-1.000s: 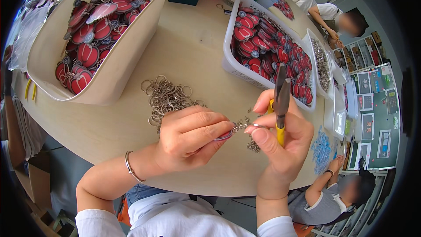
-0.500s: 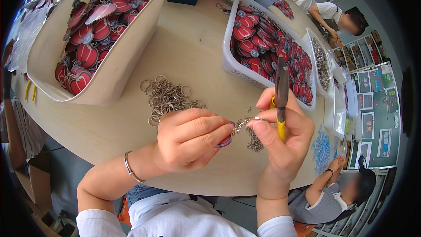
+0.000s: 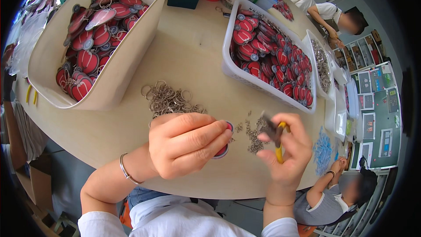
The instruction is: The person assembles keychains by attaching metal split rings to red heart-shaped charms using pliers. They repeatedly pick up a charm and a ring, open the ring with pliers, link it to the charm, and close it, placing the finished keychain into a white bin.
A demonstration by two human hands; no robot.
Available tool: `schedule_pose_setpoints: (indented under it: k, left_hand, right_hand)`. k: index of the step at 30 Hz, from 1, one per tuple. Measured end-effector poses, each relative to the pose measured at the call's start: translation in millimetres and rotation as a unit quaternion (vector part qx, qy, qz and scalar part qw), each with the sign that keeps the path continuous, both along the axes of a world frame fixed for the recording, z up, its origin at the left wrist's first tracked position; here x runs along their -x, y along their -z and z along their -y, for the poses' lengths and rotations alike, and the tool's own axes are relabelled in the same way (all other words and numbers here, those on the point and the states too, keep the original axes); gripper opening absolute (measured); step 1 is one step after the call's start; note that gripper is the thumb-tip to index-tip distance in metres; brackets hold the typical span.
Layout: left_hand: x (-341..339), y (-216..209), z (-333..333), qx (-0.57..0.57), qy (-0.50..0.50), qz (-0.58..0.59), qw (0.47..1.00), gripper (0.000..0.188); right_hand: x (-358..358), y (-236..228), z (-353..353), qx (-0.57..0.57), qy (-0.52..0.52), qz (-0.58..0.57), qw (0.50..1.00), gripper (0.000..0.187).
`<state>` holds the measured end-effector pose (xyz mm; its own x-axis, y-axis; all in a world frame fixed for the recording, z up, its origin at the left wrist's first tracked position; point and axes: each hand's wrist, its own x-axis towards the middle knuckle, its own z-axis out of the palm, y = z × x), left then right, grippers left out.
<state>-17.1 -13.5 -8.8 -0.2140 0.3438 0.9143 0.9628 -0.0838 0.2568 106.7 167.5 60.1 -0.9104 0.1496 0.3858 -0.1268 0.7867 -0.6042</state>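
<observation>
Pinched in the fingers of my left hand (image 3: 188, 142) is a red keychain tag with a grey edge (image 3: 224, 145), mostly covered by those fingers. A bit of chain shows at its right side. My right hand (image 3: 289, 151) grips pliers with yellow handles (image 3: 279, 137), their dark jaws pointing up and left; the hand is somewhat blurred. Under the plier tips lies a small heap of short metal chains or links (image 3: 253, 137). Behind my left hand sits a pile of split key rings (image 3: 169, 98). The two hands are apart.
A large cream bin (image 3: 131, 70) of red tags stands left, and a white basket (image 3: 232, 61) of more tags at the back right. Beyond it are a tray of metal parts (image 3: 322, 63) and blue pieces (image 3: 322, 149). A co-worker (image 3: 337, 193) sits at the right.
My right hand has let go of the key ring and chain at the tag and drawn away. The pliers have swung from upright to leaning left. My left hand shifted slightly left and down.
</observation>
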Motion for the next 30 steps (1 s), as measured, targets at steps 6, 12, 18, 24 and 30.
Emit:
schedule_pose_setpoints:
  k: [6, 12, 18, 24, 30]
  left_hand:
    - [7, -5, 2, 0.033, 0.010, -0.035, 0.999, 0.029]
    - [8, -7, 0, 0.060, 0.030, -0.031, 0.997, 0.028]
    - [9, -7, 1, 0.065, 0.029, -0.029, 0.997, 0.028]
    - [0, -6, 4, 0.063, -0.009, 0.040, 0.997, 0.033]
    - [-2, -10, 10, 0.057, -0.002, 0.051, 0.997, 0.032]
  right_hand:
    - [-9, -7, -18, -0.255, -0.080, -0.004, 0.964, 0.033]
    - [-8, -13, -26, -0.313, -0.105, 0.000, 0.944, 0.030]
    - [-8, -18, -27, -0.331, -0.123, 0.013, 0.935, 0.030]
    - [-17, 6, -6, -0.273, -0.076, -0.021, 0.959, 0.025]
    - [-20, 20, 9, -0.213, -0.054, -0.027, 0.975, 0.026]
